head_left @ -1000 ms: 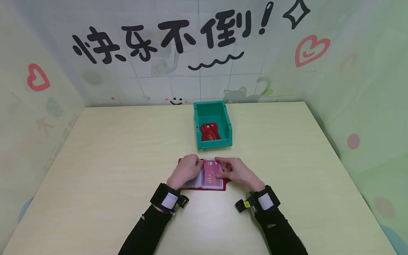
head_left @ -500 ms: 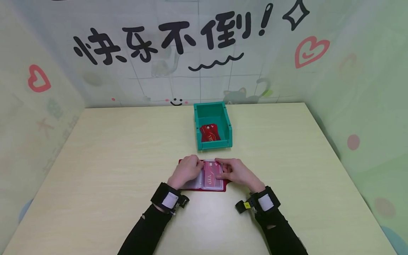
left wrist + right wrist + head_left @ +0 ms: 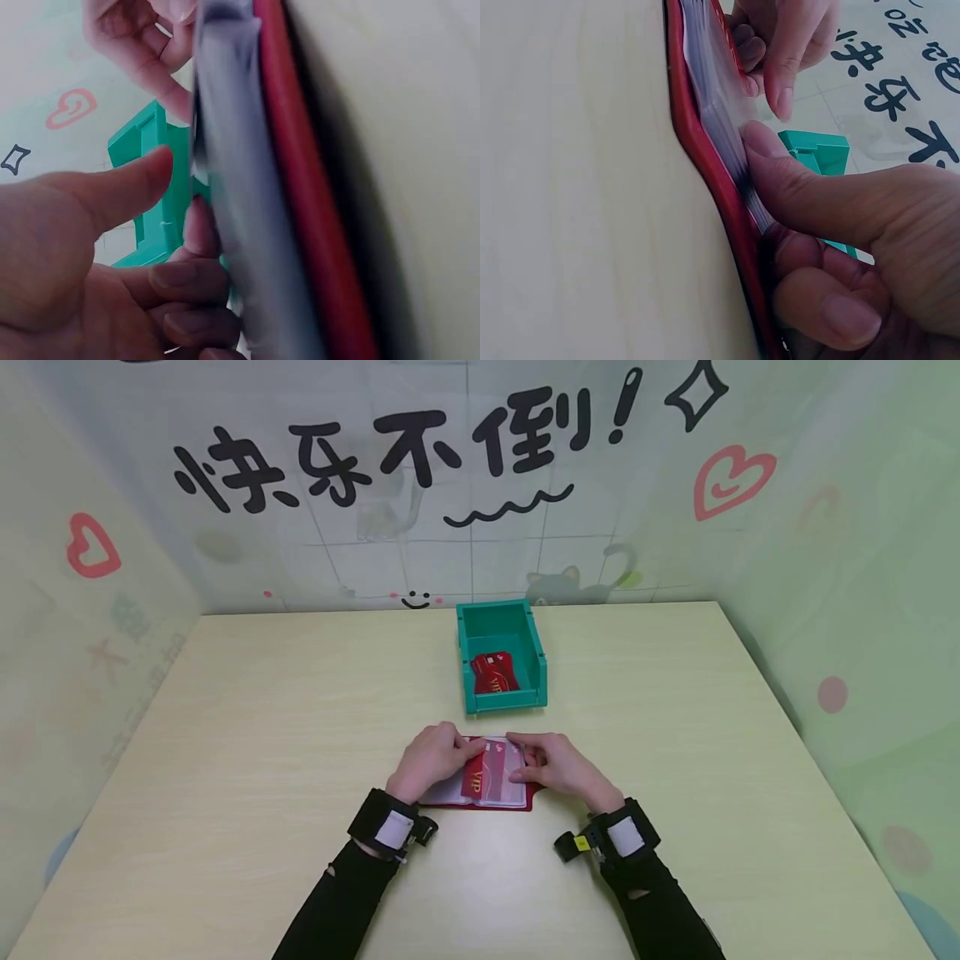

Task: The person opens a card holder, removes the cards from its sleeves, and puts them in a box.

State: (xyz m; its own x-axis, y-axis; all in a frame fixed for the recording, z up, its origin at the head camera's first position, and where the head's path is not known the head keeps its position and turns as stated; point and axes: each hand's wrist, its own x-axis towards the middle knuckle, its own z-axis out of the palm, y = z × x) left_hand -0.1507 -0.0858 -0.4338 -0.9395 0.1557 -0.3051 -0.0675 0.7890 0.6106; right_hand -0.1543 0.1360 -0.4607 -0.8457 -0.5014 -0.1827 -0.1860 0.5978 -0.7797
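A red card holder (image 3: 504, 807) lies spread on the table, its clear sleeves (image 3: 724, 139) stacked inside the cover. One red VIP card (image 3: 472, 783) sticks out leftward from a sleeve, its right part still under the clear plastic. My left hand (image 3: 435, 755) holds the card near its top edge, with curled fingers at the card and the thumb stretched out beside them in the left wrist view. At the right side, my right hand (image 3: 558, 764) pinches the holder's sleeves between thumb (image 3: 776, 161) and fingers.
Beyond the holder stands a green open-topped bin (image 3: 504, 697) with several red VIP cards (image 3: 495, 672) inside. The pale table (image 3: 285, 718) meets printed walls at the back and both sides.
The VIP card has slid left, partly out of its clear sleeve. My left wrist has shifted slightly left. The right hand has kept its place.
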